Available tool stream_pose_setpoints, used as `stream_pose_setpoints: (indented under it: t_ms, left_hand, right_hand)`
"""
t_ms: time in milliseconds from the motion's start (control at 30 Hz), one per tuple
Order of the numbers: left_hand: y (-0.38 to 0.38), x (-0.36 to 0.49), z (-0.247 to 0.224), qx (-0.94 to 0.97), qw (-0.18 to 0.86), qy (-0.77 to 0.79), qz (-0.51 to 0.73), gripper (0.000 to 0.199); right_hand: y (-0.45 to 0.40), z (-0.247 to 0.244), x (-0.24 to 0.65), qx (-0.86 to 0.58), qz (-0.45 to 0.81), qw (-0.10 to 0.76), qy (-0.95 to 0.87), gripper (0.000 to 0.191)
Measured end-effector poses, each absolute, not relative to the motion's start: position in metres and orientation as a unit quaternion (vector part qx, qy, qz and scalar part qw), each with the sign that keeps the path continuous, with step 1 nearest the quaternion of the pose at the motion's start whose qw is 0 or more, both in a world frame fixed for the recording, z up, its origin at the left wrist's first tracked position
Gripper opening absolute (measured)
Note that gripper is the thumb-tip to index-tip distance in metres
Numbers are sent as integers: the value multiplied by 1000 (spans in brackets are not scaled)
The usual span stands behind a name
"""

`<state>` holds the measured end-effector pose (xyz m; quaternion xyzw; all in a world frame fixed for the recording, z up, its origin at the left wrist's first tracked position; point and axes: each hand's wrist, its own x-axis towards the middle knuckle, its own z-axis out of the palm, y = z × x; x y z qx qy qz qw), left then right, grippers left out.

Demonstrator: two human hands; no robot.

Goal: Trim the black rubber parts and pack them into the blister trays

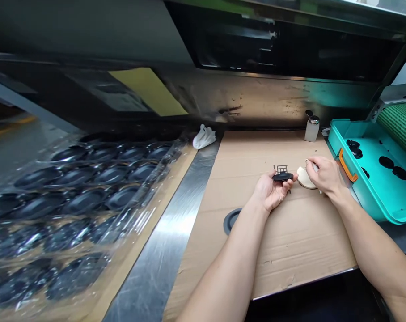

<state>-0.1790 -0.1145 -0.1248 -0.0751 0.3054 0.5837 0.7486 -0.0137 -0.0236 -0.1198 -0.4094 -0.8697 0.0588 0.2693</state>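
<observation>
My left hand point(272, 191) holds a small black disc point(282, 177) between thumb and fingers, above the cardboard sheet point(300, 241). My right hand point(323, 174) is closed, its fingers pinched at a round cream-coloured pad point(305, 178); what they grip is too small to make out. A larger black ring-like part point(231, 220) lies on the cardboard, partly hidden behind my left forearm. Dark printed lines point(282, 169) show just beyond the disc.
A teal bin point(387, 197) with black round parts stands at the right. Behind are a small bottle point(312, 129) and a crumpled white cloth point(204, 137). Clear plastic trays point(122, 223) of black discs fill the left. A metal machine point(250, 98) borders the back.
</observation>
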Motion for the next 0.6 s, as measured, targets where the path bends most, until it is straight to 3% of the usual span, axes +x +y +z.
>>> stream_pose_setpoints:
  t_ms: [300,600]
  left_hand:
    - [-113,-177,-127,-43,737,336,585,51]
    - [-110,-146,-138,139,618,508,584,50]
  right_hand:
    - [-21,-124,-15,-380,83,282,-877,26]
    - [-33,-127,-25,-264,69,181,-945,27]
